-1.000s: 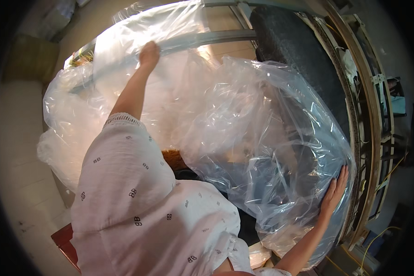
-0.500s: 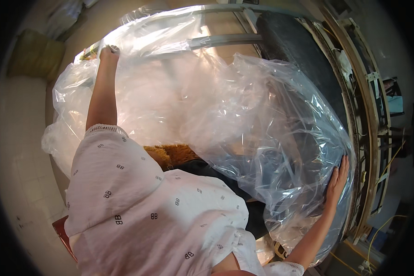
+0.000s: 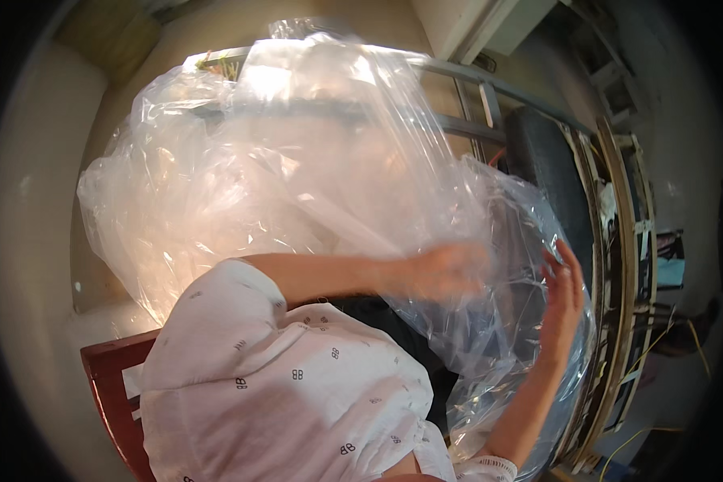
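Note:
A large sheet of clear plastic film [image 3: 217, 177] lies crumpled in front of me and spreads from far left to near right. My left arm reaches across my front, and my left hand [image 3: 450, 269] is over the film's right part. That hand is smeared by motion, so its fingers cannot be made out. At the right, my right hand [image 3: 562, 293] is raised by the film's edge with its fingers apart and slightly bent. It seems to hold nothing; whether its fingertips touch the film is unclear.
A grey metal rail [image 3: 442, 66] runs behind the film. A dark padded panel [image 3: 542, 161] and wooden frames [image 3: 614, 241] stand along the right side. A red-brown wooden chair [image 3: 108, 361] is at my left, and a yellow cord [image 3: 631, 442] trails at lower right.
My left hand has come from the far left across to the right. The film's far left part has shifted and folded rightward. My right hand has lifted slightly, its fingers more bent and apart.

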The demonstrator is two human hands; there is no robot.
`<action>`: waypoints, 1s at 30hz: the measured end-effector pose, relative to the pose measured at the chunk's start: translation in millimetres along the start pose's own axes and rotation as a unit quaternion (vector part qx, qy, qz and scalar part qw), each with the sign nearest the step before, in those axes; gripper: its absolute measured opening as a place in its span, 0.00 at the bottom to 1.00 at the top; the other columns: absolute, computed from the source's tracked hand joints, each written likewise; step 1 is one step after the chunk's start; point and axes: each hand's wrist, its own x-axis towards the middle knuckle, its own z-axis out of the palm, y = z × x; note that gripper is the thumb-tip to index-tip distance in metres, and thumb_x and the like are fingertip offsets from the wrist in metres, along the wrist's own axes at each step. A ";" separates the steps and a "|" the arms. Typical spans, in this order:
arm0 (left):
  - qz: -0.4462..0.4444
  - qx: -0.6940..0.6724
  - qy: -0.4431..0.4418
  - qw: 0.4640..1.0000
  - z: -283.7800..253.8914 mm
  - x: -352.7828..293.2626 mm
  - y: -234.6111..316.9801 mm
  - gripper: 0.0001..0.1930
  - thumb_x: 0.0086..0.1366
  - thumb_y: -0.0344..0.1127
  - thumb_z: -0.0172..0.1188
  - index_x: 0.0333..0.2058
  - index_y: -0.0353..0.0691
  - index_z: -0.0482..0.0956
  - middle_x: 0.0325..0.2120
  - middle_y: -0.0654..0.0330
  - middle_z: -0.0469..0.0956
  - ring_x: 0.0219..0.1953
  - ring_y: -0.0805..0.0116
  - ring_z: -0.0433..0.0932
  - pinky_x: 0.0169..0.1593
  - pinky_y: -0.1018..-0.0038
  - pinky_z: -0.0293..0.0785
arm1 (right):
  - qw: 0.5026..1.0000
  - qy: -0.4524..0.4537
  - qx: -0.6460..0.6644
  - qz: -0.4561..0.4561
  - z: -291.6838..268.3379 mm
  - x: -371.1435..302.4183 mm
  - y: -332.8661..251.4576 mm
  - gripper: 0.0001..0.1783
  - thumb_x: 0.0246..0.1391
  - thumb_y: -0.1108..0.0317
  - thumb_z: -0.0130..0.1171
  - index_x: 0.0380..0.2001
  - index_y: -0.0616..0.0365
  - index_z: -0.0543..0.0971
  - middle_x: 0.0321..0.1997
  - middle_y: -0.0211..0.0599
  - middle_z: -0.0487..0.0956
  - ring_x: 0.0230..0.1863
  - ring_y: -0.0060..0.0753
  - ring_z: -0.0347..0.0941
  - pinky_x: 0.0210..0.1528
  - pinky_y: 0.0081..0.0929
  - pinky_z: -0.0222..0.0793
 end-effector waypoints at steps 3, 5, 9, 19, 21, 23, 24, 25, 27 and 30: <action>0.010 -0.238 -0.190 0.952 70.2 1.7 34.0 0.10 0.60 0.34 0.53 0.37 0.36 0.66 0.30 0.59 0.67 0.35 0.71 0.67 0.40 0.73 0.65 | 0.979 -0.051 0.161 0.113 65.4 14.6 -5.1 0.26 0.52 0.57 0.53 0.51 0.61 0.69 0.44 0.38 0.73 0.44 0.29 0.70 0.48 0.26 0.64; 0.021 -0.356 -0.315 0.880 101.4 -7.1 45.4 0.09 0.61 0.34 0.51 0.36 0.35 0.66 0.29 0.58 0.67 0.34 0.70 0.68 0.39 0.72 0.65 | 0.967 -0.135 0.158 0.150 86.3 27.1 -1.2 0.26 0.51 0.58 0.55 0.51 0.60 0.68 0.39 0.34 0.73 0.37 0.24 0.69 0.40 0.21 0.64; 0.156 -0.162 -0.360 0.905 52.6 -7.2 86.1 0.09 0.62 0.34 0.49 0.34 0.33 0.66 0.27 0.53 0.69 0.31 0.63 0.70 0.38 0.70 0.65 | 0.961 -0.140 0.204 0.126 53.1 33.2 -9.1 0.27 0.50 0.61 0.57 0.53 0.59 0.66 0.20 0.18 0.64 0.18 0.08 0.55 0.18 0.09 0.49; 0.159 0.294 0.028 0.942 -21.3 54.7 44.0 0.14 0.50 0.21 0.51 0.37 0.40 0.72 0.31 0.54 0.74 0.32 0.54 0.74 0.31 0.68 0.72 | 0.825 -0.515 0.234 -0.002 -50.9 -43.8 -79.4 0.17 0.52 0.62 0.56 0.35 0.68 0.77 0.32 0.39 0.78 0.32 0.29 0.74 0.33 0.23 0.67; 0.193 0.204 -0.093 0.955 50.2 62.1 63.5 0.13 0.46 0.19 0.49 0.33 0.38 0.73 0.30 0.53 0.73 0.31 0.52 0.74 0.33 0.69 0.71 | 0.946 -0.285 0.149 -0.035 -65.0 -37.4 -58.9 0.13 0.51 0.64 0.55 0.33 0.65 0.78 0.34 0.40 0.77 0.32 0.29 0.71 0.40 0.25 0.65; 0.260 0.110 -0.250 0.926 123.8 50.8 91.0 0.14 0.43 0.19 0.51 0.32 0.39 0.73 0.28 0.54 0.73 0.29 0.53 0.73 0.31 0.68 0.71 | 0.965 -0.232 0.123 0.011 -28.9 -16.0 -11.5 0.24 0.50 0.50 0.50 0.45 0.56 0.72 0.42 0.40 0.74 0.38 0.30 0.69 0.39 0.27 0.68; 0.245 0.102 -0.359 0.895 152.5 37.1 107.3 0.16 0.42 0.20 0.52 0.33 0.39 0.74 0.28 0.54 0.73 0.28 0.54 0.73 0.30 0.68 0.70 | 0.970 -0.211 0.115 0.036 -7.0 -3.4 2.3 0.30 0.50 0.43 0.47 0.50 0.52 0.69 0.46 0.39 0.72 0.40 0.31 0.69 0.38 0.28 0.69; 0.232 0.098 -0.463 0.850 173.0 24.9 125.8 0.17 0.40 0.20 0.52 0.34 0.40 0.74 0.27 0.55 0.72 0.28 0.54 0.73 0.29 0.68 0.69 | 0.962 -0.256 -0.009 0.093 21.2 -5.6 -3.7 0.27 0.49 0.43 0.50 0.37 0.57 0.76 0.37 0.41 0.75 0.35 0.33 0.70 0.32 0.28 0.68; 0.262 0.080 -0.552 0.787 194.3 16.0 148.0 0.19 0.39 0.21 0.52 0.35 0.39 0.74 0.27 0.54 0.72 0.26 0.55 0.73 0.28 0.68 0.70 | 0.948 -0.308 -0.031 -0.074 34.8 -35.3 -8.9 0.20 0.42 0.53 0.61 0.23 0.63 0.76 0.18 0.31 0.72 0.23 0.28 0.68 0.26 0.27 0.60; 0.276 0.076 -0.620 0.730 191.4 15.6 164.2 0.19 0.43 0.21 0.52 0.38 0.36 0.73 0.24 0.52 0.73 0.22 0.57 0.73 0.28 0.71 0.70 | 0.986 -0.002 0.159 -0.048 -61.7 -140.4 -11.9 0.16 0.42 0.56 0.60 0.29 0.58 0.78 0.30 0.29 0.74 0.34 0.23 0.68 0.33 0.24 0.62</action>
